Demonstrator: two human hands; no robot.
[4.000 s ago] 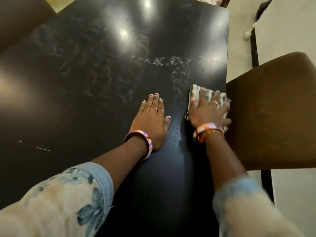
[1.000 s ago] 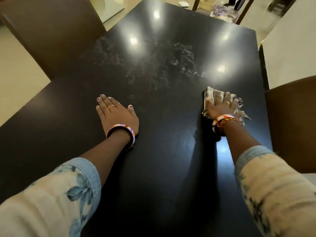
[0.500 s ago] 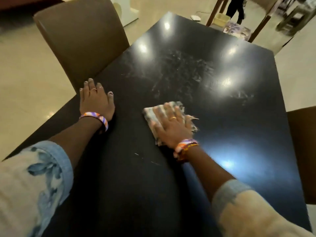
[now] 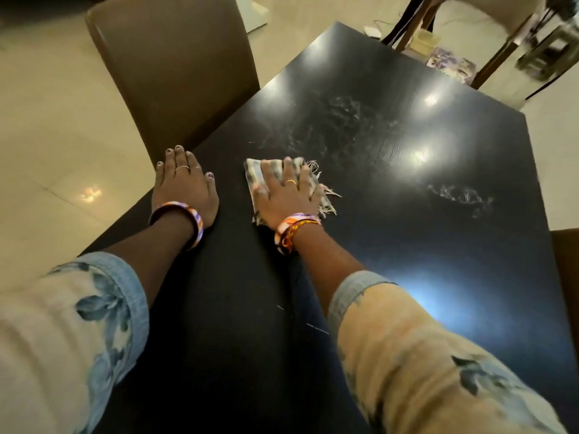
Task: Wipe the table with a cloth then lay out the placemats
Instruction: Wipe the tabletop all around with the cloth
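The wiping step was in hand: the right hand pressed flat, grip released, on the cloth at the worktop centre. Left hand rested flat. Smears at 12 o'clock probably needed wiping next.

Right hand is covering most of the cloth, so its pattern isn't reading. Table is running off the bottom edge; near corners aren't showing. Brown chair at 3 o'clock is getting clipped by the frame. Clutter at 1 o'clock is blurring out, unidentifiable.
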